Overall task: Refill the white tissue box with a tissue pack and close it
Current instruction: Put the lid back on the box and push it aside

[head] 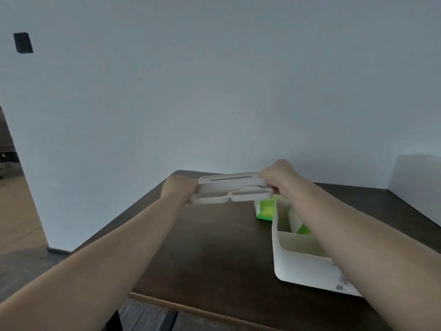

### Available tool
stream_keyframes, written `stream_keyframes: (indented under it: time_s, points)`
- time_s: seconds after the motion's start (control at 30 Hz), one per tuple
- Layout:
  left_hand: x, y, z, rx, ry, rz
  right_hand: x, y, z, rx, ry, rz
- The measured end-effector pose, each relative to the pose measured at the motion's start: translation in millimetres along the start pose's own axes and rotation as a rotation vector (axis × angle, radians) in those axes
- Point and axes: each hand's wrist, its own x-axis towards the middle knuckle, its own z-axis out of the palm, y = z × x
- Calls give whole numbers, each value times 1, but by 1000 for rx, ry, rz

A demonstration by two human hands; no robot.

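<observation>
My left hand (175, 188) and my right hand (278, 174) hold one white lid (232, 188) between them, raised above the dark surface (210, 247). Each hand closes its grip on one short end of the lid: the left on the near-left end, the right on the far-right end. The lid is roughly level and shows a long slot along its upper face; a frame with two oval openings sits on its underside.

One white tissue box (303, 266) lies on the surface at the right, below and to the right of the lid and well apart from my left hand. Its top is open, and my right forearm crosses over it, hiding its right wall. Two green-and-white tissue packs are in view: one tissue pack (266, 210) lies on the surface just beyond the far-left corner of the box, directly under the right end of the lid; the second pack (298, 223) stands inside the box at its far end.

The near edge of the surface runs diagonally across the bottom of the view, and its left edge falls away toward the floor. The stretch of surface left of the box, under the lid, is bare. A pale wall (214, 80) stands close behind the far edge, and a white block (417, 182) bounds the far right.
</observation>
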Motion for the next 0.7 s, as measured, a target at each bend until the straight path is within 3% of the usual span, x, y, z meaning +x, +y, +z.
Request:
stream_keyframes:
  time_s: [0.2,0.37,0.7]
  points:
    - [-26,39,40,-72,-65,99,-16,41,-71,57,119,-4]
    - [-49,62,87,-19,-189,99,-36,98,-107,-64,155,67]
    - [-81,72,145,130,-239,158,-53,171,-130,-37,67,151]
